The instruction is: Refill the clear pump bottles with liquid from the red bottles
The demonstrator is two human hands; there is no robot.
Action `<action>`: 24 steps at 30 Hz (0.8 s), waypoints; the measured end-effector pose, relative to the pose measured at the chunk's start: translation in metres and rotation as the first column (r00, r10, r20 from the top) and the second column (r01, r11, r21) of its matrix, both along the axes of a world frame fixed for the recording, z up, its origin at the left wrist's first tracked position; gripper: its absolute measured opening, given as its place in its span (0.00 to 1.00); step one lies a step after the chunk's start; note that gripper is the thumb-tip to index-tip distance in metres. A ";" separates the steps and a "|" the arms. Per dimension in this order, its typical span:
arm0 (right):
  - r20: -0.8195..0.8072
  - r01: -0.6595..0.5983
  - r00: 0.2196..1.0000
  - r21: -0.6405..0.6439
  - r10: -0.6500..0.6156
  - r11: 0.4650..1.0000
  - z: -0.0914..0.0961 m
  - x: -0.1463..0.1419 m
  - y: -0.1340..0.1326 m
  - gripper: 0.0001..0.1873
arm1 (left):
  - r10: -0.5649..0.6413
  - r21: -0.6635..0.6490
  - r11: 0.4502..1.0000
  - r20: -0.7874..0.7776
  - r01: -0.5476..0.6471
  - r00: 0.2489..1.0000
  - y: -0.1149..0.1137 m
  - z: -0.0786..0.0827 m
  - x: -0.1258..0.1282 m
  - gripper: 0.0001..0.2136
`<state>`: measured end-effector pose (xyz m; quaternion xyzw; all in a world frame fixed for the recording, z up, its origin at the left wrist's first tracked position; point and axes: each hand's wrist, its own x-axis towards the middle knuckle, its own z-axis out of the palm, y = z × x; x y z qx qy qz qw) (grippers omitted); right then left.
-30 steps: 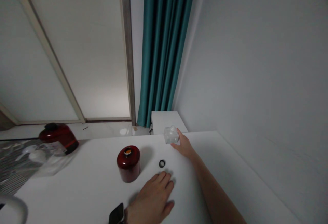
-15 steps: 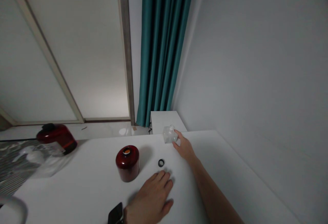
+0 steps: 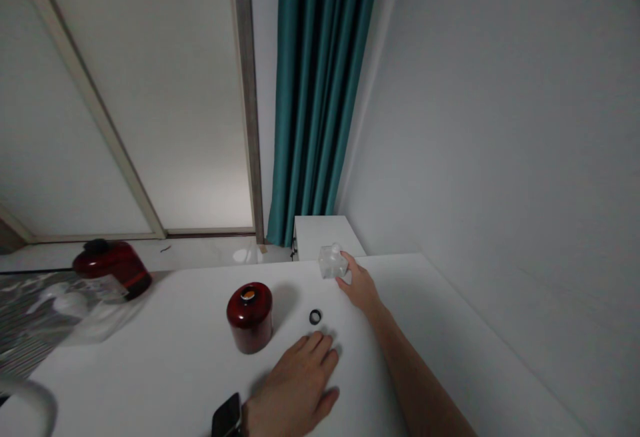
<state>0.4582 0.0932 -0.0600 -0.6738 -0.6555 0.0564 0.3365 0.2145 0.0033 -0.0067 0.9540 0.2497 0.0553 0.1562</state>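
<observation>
A dark red jar (image 3: 249, 318) is seen left of and beyond the left hand (image 3: 295, 383), which is laid open on the white surface (image 3: 165, 370), a black ring (image 3: 315, 317) just past its fingertips; the hands are held well apart, a frosted bottle (image 3: 333, 262) being touched by the right hand (image 3: 359, 287), whether gripped being unclear

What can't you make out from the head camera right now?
Head view only:
- Clear object: outline and contents blurred; right hand covers part of one side.
- Dark ring: too small to judge its material.
- Orange spot on the red canister: too small to identify.
- Curved pale object: cut off by the lower-left frame edge.
</observation>
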 end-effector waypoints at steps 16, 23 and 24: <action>-0.031 -0.010 0.999 0.004 0.010 1.000 -0.002 0.001 -0.001 0.39 | -0.015 0.045 0.999 0.013 0.015 1.000 0.000 -0.005 0.000 0.20; -0.132 0.027 0.991 0.116 -0.012 0.993 -0.008 -0.004 -0.019 0.40 | -0.043 0.089 0.995 0.039 0.040 0.998 -0.001 0.000 -0.002 0.17; -0.144 0.039 0.989 0.134 -0.019 0.990 -0.009 -0.005 -0.024 0.38 | -0.050 0.096 0.994 0.040 0.046 0.998 -0.002 0.004 -0.002 0.16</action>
